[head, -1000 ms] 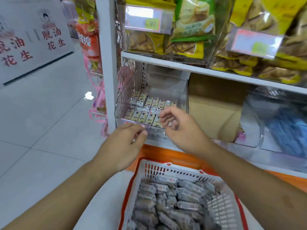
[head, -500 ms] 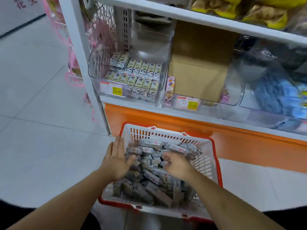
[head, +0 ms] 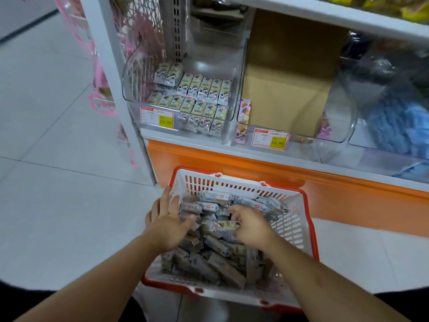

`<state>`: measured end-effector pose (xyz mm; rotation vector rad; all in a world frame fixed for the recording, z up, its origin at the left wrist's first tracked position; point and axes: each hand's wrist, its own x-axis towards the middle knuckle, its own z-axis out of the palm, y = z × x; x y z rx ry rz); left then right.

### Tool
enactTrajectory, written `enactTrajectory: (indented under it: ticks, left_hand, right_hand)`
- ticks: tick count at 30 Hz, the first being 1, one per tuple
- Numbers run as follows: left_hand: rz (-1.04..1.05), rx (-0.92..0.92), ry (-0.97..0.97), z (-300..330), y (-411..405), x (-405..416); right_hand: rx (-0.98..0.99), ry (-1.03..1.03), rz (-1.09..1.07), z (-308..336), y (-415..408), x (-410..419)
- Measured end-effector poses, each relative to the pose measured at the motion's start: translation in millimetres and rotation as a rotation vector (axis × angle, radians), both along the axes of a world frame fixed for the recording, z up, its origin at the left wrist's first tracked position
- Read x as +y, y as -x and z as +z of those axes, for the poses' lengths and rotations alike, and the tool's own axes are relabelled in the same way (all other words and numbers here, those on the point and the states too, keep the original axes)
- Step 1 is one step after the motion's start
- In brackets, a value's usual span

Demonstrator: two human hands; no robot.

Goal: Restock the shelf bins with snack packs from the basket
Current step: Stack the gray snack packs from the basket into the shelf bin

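A white basket with a red rim stands on the floor below the shelf, heaped with several grey snack packs. My left hand lies flat on the packs at the basket's left side, fingers straight. My right hand has its fingers curled round a snack pack in the middle of the heap. Above, a clear shelf bin holds rows of the same packs, standing side by side.
A second clear bin to the right holds a cardboard box and two pink packs. Blue packs fill a further bin at far right. An orange base panel runs under the shelf. Pink wire racks hang left of the white upright.
Both hands dropped from the shelf bin's front edge into the basket. My right hand has since closed on a pack, and the view has tilted down.
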<state>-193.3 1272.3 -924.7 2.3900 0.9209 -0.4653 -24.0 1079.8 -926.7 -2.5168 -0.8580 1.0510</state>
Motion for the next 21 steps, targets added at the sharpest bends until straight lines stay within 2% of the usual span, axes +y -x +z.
enactTrajectory:
  ticks: [2, 4, 9, 13, 17, 21]
  left_hand:
    - [-0.008, 0.016, -0.109, 10.6, -4.6, -4.3]
    - [0.013, -0.018, -0.111, 36.9, -15.5, -7.2]
    - [-0.020, -0.243, 0.364, 139.6, -52.3, 3.4]
    - [-0.170, -0.321, 0.488, 199.6, -45.0, 0.8]
    - [0.042, -0.474, 0.679, 210.4, -34.1, 1.0]
    - [0.281, -0.663, 0.845, 214.8, -38.2, -0.5]
  right_hand:
    - [-0.072, -0.074, 0.049, 29.9, -5.2, 9.5]
    - [-0.178, -0.126, 0.175, 65.2, -9.9, 18.5]
    - [-0.317, -0.266, 0.361, 151.9, -19.4, 25.2]
    - [-0.369, -0.426, 0.367, 198.8, -15.5, 26.3]
    - [-0.483, -0.572, 0.314, 226.3, -3.4, 36.5]
    - [-0.379, -0.630, 0.251, 230.6, 5.8, 37.4]
